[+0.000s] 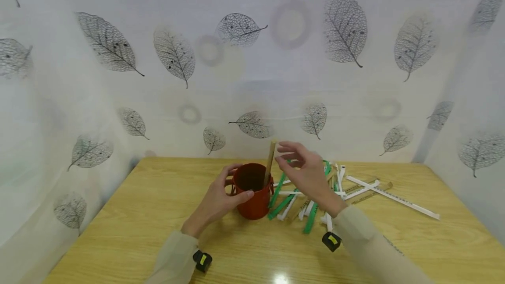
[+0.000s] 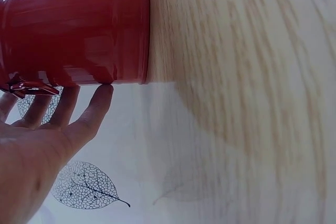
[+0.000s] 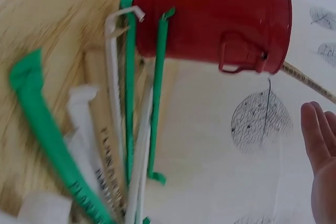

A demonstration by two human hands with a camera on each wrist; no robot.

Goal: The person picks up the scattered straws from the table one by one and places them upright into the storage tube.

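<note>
A red bucket (image 1: pixel 254 208) with small side handles stands upright on the table. My left hand (image 1: pixel 218 198) holds it from the left, the thumb at the front near the rim and the fingers around the far side. One brown paper-wrapped straw (image 1: pixel 270 161) leans inside the bucket, its upper end above the rim. Just right of that straw is my right hand (image 1: pixel 305 172), fingers apart and bent a little, with nothing in them. In the right wrist view, a gap shows between the right fingers (image 3: pixel 317 135) and the straw. The bucket's inner bottom is hidden.
Right of the bucket lies a loose pile of wrapped straws, among them a green straw (image 1: pixel 311 219) and a long white straw (image 1: pixel 406 203). Some touch or nearly touch the bucket's side. A leaf-patterned curtain (image 1: pixel 252 78) hangs behind the wooden table (image 1: pixel 130 231).
</note>
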